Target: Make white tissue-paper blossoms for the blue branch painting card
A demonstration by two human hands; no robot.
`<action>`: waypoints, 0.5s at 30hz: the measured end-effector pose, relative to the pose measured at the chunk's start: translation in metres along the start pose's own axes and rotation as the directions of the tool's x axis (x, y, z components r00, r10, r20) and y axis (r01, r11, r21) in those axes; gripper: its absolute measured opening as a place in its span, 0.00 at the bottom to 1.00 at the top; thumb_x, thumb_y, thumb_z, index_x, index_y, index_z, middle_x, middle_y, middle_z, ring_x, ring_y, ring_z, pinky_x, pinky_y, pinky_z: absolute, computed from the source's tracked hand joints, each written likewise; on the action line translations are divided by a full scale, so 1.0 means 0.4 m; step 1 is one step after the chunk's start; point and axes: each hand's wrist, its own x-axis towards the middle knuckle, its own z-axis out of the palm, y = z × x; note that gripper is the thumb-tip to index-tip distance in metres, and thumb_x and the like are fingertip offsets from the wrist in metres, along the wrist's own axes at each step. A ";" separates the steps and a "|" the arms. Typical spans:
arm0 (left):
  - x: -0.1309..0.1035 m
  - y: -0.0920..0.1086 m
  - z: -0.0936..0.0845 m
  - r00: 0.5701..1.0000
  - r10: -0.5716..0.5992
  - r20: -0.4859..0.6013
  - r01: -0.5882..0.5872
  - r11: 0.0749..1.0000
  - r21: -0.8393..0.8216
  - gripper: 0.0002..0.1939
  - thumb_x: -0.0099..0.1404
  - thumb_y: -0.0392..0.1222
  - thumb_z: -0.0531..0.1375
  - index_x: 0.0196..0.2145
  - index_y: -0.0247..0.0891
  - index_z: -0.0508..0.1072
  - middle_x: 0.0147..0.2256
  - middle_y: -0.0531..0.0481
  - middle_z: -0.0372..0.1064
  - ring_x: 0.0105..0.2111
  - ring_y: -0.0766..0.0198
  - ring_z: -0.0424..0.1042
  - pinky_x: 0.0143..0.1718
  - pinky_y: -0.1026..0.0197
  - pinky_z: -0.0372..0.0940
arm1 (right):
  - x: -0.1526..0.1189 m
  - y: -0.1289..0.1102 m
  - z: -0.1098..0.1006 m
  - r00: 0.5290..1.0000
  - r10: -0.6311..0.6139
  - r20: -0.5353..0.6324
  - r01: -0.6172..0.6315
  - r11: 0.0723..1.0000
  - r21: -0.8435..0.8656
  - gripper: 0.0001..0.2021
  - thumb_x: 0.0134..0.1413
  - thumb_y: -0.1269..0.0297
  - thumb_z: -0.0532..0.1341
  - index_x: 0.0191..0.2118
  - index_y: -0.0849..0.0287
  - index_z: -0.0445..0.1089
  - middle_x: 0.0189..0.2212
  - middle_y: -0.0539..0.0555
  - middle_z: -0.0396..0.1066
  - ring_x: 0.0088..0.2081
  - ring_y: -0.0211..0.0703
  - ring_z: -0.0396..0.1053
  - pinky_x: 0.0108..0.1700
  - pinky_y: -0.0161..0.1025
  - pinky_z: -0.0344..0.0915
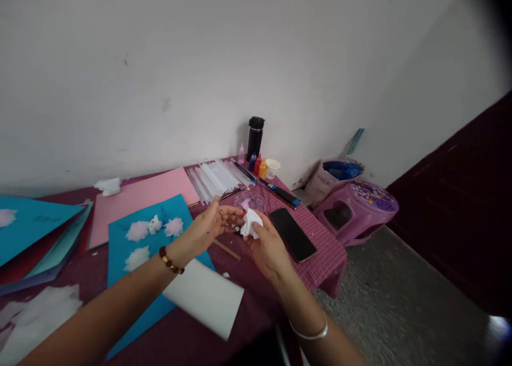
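Facing a crowded bench (322, 267) set against the wall (192, 67), with a black flask (255, 139), small paint bottles (257, 166) and a cup (272, 166) lining the far corner. Holding both hands just short of pale sticks (216, 178) and a pink sheet (148, 194). Having the left arm stretched across a blue sheet (120, 243) bearing pale puffs (138, 231), with a white roll (206, 297) lying near the wrist and a brown stick (226, 249) just below the left hand (212, 224). Seeing a tissue pile (48, 312) near the left elbow, and a phone (293, 234) crowding the right hand (269, 248) on its outer side.

Meeting the bench's right edge a little beyond the phone, with floor (384, 280) past it and a pink stool (356, 219) and bag (325, 180) standing off that side. Finding bare cloth between roll and right wrist, and open air above both hands.

Pinching a crumpled white tissue (251, 223) between right thumb and fingers, above the bench. Curving the left fingers loosely, apart from the thumb, close along the tissue's left side. Not being able to tell about any contact there.
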 end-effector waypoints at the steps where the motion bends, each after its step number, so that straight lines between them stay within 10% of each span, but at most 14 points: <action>1: -0.026 -0.004 0.004 0.997 0.062 -0.045 -0.059 0.995 0.075 0.36 0.67 0.64 0.35 0.45 0.35 0.72 0.45 0.40 0.73 0.45 0.58 0.71 0.48 0.55 0.65 | -0.007 0.017 0.014 1.000 0.003 0.005 -0.003 1.000 0.024 0.15 0.46 0.69 0.62 0.43 0.55 0.69 0.34 0.48 0.71 0.31 0.34 0.66 0.30 0.30 0.63; 4: -0.114 -0.019 0.010 0.972 0.227 -0.068 -0.174 0.878 0.447 0.34 0.69 0.60 0.35 0.56 0.38 0.66 0.58 0.41 0.62 0.58 0.56 0.60 0.60 0.49 0.54 | -0.035 0.063 0.064 0.998 0.062 0.031 -0.065 0.988 0.139 0.14 0.45 0.70 0.62 0.41 0.54 0.69 0.36 0.48 0.72 0.34 0.35 0.68 0.35 0.32 0.66; 8: -0.239 -0.063 0.002 0.912 0.409 0.012 -0.187 0.391 0.901 0.30 0.67 0.60 0.45 0.60 0.44 0.62 0.67 0.44 0.44 0.66 0.47 0.42 0.63 0.39 0.42 | -0.090 0.110 0.136 0.953 0.262 0.151 -0.292 0.925 0.241 0.08 0.53 0.61 0.59 0.38 0.55 0.70 0.38 0.51 0.73 0.39 0.39 0.70 0.43 0.37 0.68; 12: -0.345 -0.115 -0.006 0.796 0.605 0.007 -0.042 0.044 0.998 0.22 0.66 0.55 0.52 0.56 0.51 0.67 0.68 0.49 0.36 0.66 0.43 0.39 0.62 0.36 0.40 | -0.146 0.147 0.188 0.855 0.450 0.258 -0.511 0.814 0.276 0.07 0.55 0.60 0.59 0.31 0.56 0.67 0.27 0.48 0.71 0.32 0.37 0.70 0.39 0.35 0.69; 15: -0.397 -0.134 -0.004 0.709 0.704 0.039 0.015 -0.071 0.997 0.17 0.66 0.49 0.55 0.52 0.48 0.71 0.66 0.49 0.48 0.66 0.46 0.41 0.64 0.39 0.35 | -0.175 0.178 0.214 0.761 0.598 0.252 -0.648 0.684 0.333 0.10 0.57 0.60 0.58 0.27 0.57 0.63 0.19 0.45 0.63 0.22 0.32 0.64 0.28 0.28 0.65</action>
